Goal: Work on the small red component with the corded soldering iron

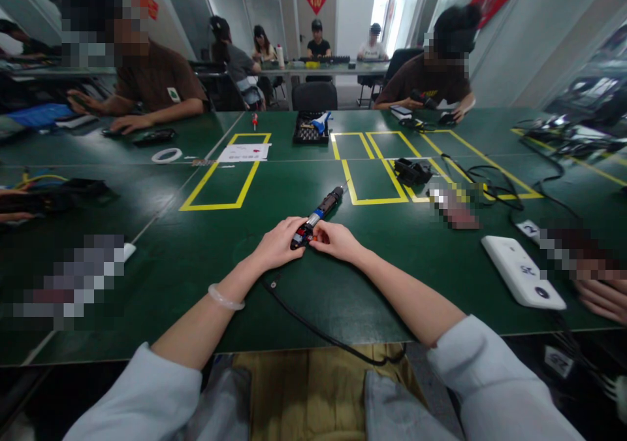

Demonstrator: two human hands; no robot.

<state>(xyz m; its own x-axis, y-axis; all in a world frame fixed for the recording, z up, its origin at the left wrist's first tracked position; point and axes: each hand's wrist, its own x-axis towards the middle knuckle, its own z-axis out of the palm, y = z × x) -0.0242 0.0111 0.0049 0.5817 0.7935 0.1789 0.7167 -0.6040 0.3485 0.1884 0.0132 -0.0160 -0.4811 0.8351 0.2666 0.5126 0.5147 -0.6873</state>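
An electric screwdriver [323,207] lies slanted on the green table, its bit pointing away to the upper right. Its housing is open, so a silver and blue motor section and red parts inside show. My left hand [280,242] is closed around its near end from the left. From the right, my right hand [337,240] pinches at the exposed inside of that same end; a small orange-red bit shows by the fingertips, too small to make out. A black cable [323,335] with a loose end lies just below my hands and runs over the table's near edge.
Yellow tape frames [210,207] mark the table [196,245]. Beyond stand a black tray [309,136] holding a blue-and-white tool, a red screwdriver [255,122] and a paper [245,153]. Black housings [414,172], a white box [522,271] and cables lie right. Co-workers sit around.
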